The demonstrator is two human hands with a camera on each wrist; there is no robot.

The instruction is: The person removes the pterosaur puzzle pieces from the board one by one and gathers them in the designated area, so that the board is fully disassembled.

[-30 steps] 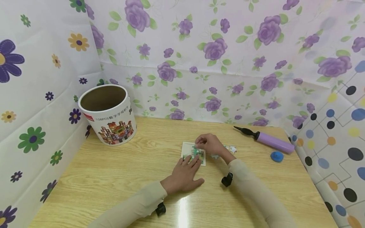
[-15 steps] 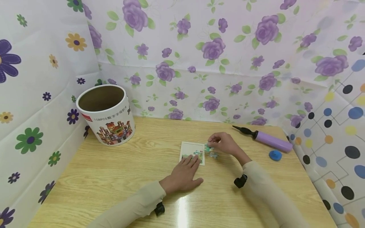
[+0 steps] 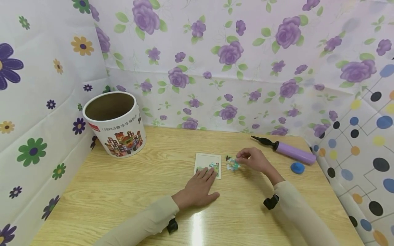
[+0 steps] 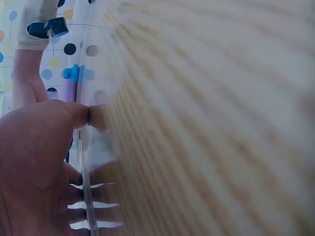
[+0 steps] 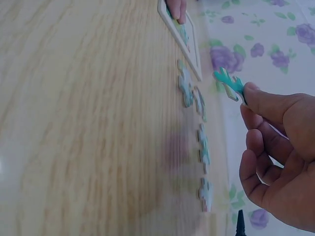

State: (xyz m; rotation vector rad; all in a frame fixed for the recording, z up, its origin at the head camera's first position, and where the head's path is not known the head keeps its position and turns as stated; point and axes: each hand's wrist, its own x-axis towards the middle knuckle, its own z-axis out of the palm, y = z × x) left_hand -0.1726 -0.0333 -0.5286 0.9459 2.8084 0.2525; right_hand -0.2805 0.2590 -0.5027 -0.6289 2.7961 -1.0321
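Left hand [image 3: 198, 189] lies flat on the wooden table [image 3: 129, 191], fingers straight, fingertips pressing the near edge of the puzzle tray [image 3: 208, 164]; right hand [image 3: 254, 159] pinches a teal puzzle piece [image 5: 229, 85] between thumb and forefinger, raised just off the table, right of the tray; loose pieces [image 5: 193, 96] lie beside the tray; cardboard tub [image 3: 114, 123] stands far left; purple pump [image 3: 287, 151] far right.

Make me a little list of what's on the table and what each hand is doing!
Left hand: flat, fingers pressing the puzzle tray
Right hand: pinches a teal puzzle piece above the table
Loose pieces: in a row on the wooden table, right of the tray
Back left: open round tub
Back right: purple pump, blue blob
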